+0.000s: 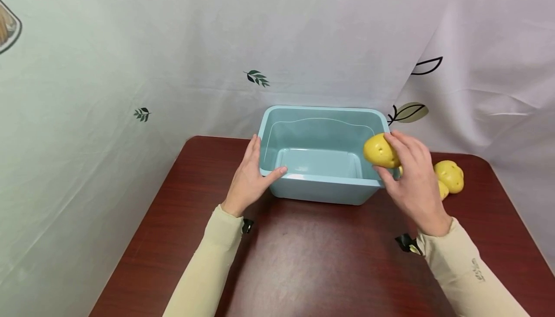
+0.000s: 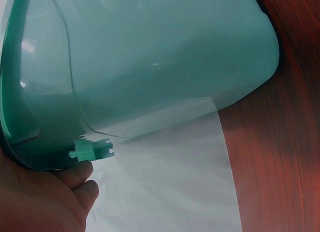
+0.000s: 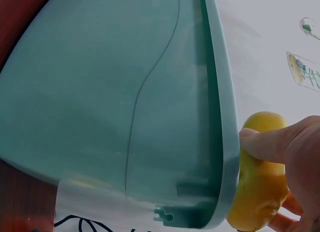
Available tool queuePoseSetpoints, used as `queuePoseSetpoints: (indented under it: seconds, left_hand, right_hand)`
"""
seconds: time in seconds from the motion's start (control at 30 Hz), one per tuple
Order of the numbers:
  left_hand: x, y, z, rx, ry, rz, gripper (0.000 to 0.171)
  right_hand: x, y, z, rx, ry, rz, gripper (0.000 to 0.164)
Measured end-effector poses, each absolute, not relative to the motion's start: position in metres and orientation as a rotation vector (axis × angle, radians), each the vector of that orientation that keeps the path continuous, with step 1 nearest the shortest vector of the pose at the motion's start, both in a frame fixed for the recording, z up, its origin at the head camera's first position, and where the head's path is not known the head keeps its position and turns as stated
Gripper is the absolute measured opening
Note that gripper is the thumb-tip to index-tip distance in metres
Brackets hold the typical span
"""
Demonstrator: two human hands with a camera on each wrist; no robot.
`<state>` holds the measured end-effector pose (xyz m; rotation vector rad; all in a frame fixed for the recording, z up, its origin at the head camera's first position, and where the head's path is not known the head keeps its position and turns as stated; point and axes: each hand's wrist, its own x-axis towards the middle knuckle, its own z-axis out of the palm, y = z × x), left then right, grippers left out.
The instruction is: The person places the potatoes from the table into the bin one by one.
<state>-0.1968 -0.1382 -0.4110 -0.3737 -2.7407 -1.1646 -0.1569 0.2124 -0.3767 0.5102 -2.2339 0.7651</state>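
A light blue plastic bin point(image 1: 321, 191) stands on the table, and its visible floor is bare. At its front left corner my left hand point(image 1: 249, 179) touches the bin, thumb over the front rim and straight fingers along the left side. My right hand point(image 1: 412, 179) pinches a yellow potato point(image 1: 380, 151) between thumb and fingers, at the bin's right rim in the head view. From the right wrist, this potato point(image 3: 257, 192) appears beyond the rim. More yellow potatoes point(image 1: 451, 176) lie on the table right of that hand, partly hidden by it.
The dark red wood table point(image 1: 299, 259) extends in front of the bin and to both sides. A pale curtain point(image 1: 321, 42) with leaf prints hangs close behind the bin and along both sides of the table.
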Motion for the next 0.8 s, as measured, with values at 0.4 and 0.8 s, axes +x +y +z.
queuePoseSetpoints:
  seconds: [0.4,0.8]
  left_hand:
    - [-0.198,-0.138,-0.412,-0.375,-2.740,-1.165,0.110]
    - [-0.197,-0.137,-0.411,-0.375,-2.739,-1.170,0.111]
  right_hand:
    - [-0.158,0.203,-0.377,0.522,-2.262,0.766,0.076]
    - [-0.159,0.197,-0.379,0.510,-2.325,0.764,0.077]
